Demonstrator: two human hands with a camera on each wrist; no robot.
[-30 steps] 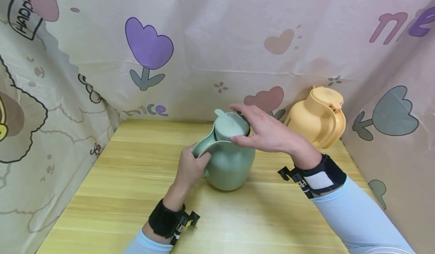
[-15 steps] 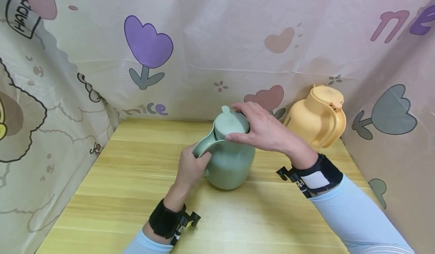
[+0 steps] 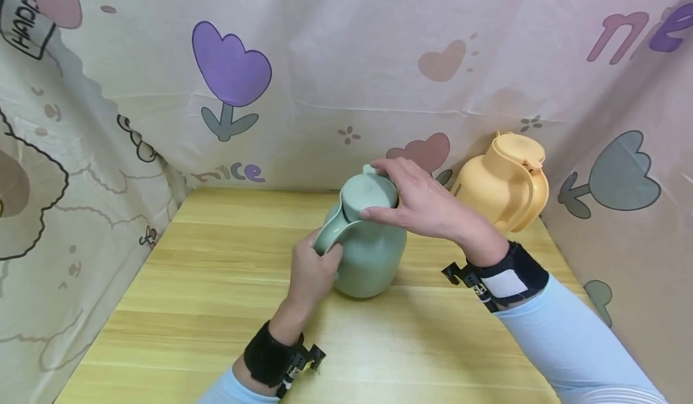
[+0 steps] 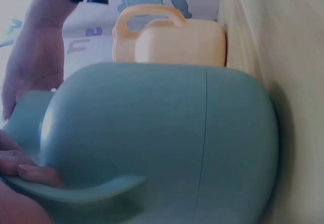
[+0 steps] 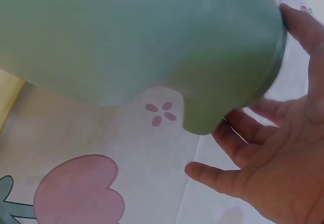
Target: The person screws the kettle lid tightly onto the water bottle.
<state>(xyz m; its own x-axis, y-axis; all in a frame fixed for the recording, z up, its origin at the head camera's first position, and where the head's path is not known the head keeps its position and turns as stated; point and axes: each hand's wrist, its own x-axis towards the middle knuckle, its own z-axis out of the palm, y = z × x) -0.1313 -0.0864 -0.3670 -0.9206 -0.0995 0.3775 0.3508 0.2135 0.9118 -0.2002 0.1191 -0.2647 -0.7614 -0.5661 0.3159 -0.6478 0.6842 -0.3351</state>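
Note:
A green thermos jug (image 3: pixel 373 260) stands upright on the wooden table in the head view. My left hand (image 3: pixel 311 272) grips its handle (image 3: pixel 331 231) on the near left side. The left wrist view shows fingers (image 4: pixel 38 176) wrapped round that handle. On top sits a round green lid (image 3: pixel 369 195) with a small tab at its far edge. My right hand (image 3: pixel 425 202) holds the lid from the right, thumb at the near side and fingertips at the far side. In the right wrist view, the little finger (image 5: pixel 212 178) sticks out away from the jug.
A yellow thermos jug (image 3: pixel 495 181) stands at the back right corner of the wooden table (image 3: pixel 216 260). Printed cloth (image 3: pixel 335 61) hangs behind the table and along both sides. Black straps with small cameras sit on both wrists.
The lid has turned clockwise with my right hand, its tab moving from the left toward the far side. The handle and my left hand have shifted slightly right.

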